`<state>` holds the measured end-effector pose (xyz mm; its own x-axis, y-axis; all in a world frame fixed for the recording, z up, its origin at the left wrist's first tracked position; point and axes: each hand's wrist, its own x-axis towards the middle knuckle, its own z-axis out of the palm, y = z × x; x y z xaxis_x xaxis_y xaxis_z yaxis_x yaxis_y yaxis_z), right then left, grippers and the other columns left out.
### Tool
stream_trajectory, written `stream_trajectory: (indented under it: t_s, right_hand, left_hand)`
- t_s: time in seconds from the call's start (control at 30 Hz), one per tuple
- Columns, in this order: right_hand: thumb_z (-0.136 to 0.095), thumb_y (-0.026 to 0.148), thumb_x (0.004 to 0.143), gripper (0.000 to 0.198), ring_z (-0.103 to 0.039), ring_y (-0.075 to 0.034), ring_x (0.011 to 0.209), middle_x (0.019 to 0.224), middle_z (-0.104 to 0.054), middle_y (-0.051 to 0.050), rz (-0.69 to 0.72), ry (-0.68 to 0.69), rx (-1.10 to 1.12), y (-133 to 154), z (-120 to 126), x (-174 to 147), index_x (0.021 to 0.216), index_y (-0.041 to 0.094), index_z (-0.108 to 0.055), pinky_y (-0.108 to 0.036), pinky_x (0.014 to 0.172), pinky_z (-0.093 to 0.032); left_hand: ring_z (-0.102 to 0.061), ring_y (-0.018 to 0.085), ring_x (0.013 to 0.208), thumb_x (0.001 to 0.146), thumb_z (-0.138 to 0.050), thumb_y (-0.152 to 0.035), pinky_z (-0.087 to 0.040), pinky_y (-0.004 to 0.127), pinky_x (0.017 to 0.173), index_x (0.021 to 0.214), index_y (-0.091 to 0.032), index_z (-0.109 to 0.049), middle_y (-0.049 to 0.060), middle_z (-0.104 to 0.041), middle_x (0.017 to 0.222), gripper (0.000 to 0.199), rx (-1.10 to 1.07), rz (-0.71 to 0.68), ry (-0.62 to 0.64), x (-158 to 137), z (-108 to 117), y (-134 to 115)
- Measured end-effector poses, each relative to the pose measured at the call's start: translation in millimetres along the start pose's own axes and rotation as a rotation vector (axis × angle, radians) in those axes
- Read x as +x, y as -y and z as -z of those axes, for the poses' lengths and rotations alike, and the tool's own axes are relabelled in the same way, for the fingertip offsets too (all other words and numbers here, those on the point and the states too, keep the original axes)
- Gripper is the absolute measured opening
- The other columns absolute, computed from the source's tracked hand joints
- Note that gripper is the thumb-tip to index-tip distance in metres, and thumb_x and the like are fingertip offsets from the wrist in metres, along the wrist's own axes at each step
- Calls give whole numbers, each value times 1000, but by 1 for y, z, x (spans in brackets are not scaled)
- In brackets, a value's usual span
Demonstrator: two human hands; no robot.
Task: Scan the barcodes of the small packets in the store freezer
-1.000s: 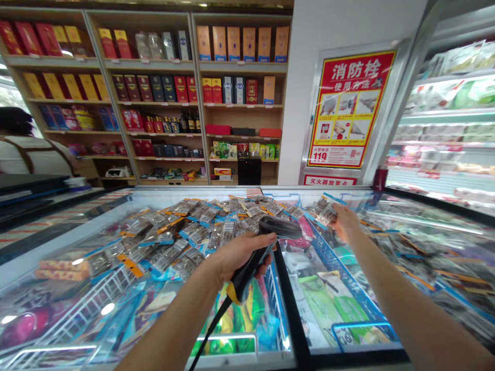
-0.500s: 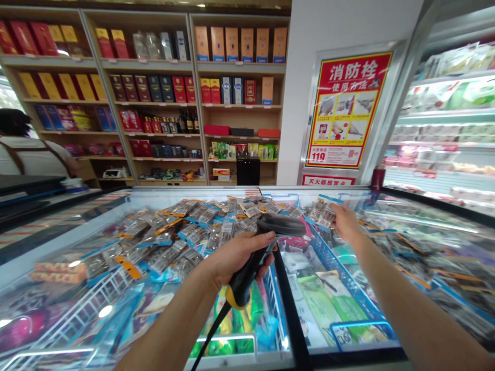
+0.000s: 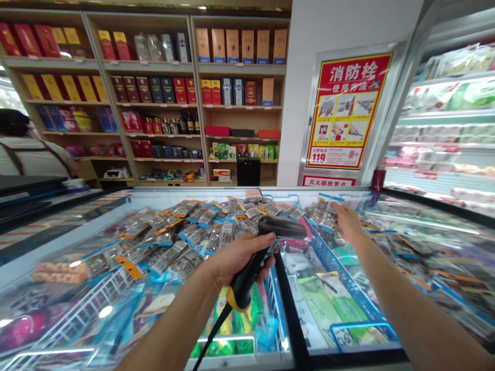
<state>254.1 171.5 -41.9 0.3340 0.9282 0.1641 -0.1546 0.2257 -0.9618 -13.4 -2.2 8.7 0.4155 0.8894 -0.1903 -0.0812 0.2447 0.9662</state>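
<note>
My left hand (image 3: 247, 257) is wrapped round the grip of a black and yellow barcode scanner (image 3: 280, 228), its head pointing right and its cable running down toward me. Farther right, my right hand (image 3: 347, 221) pinches the edge of a small clear packet (image 3: 323, 213) with a blue top strip and brownish contents. The scanner's head faces toward this packet, with a gap between them. Left of the scanner, many similar packets (image 3: 197, 219) with blue or orange strips lie heaped on the freezer's glass top. More packets (image 3: 417, 252) lie to the right, partly behind my right forearm.
Under the glass, a chest freezer holds white wire baskets (image 3: 96, 293), a blue basket (image 3: 336, 273) and bagged frozen goods. A black divider (image 3: 288, 309) runs between the lids. Behind stand shelves of boxes (image 3: 232, 46) and a red poster (image 3: 350, 108). A person (image 3: 34, 149) is at far left.
Almost nothing differs. The view has shifted very slightly, while both hands keep their hold on the scanner and the packet.
</note>
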Motion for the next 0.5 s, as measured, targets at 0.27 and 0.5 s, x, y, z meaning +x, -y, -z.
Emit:
stream_trajectory:
  t_s: [0.27,0.5]
  right_hand:
    - [-57,32,64,15,-51,-11,41,46,-54,5,35,-24,-45,-1,2,2,65,18,-54,-22,38,-41]
    - [-55,30,67,12,-48,-10,39,46,-52,5,-19,-3,-41,0,1,1,64,18,-55,-22,38,-42]
  left_hand:
    - [-47,7,41,61,-62,-54,-36,19,39,71,-15,-49,-1,-51,57,42,-8,-4,7,2,2,1]
    - [-47,7,41,63,-61,-53,-34,19,39,73,-15,-48,-2,-52,57,41,10,-18,-11,2,4,1]
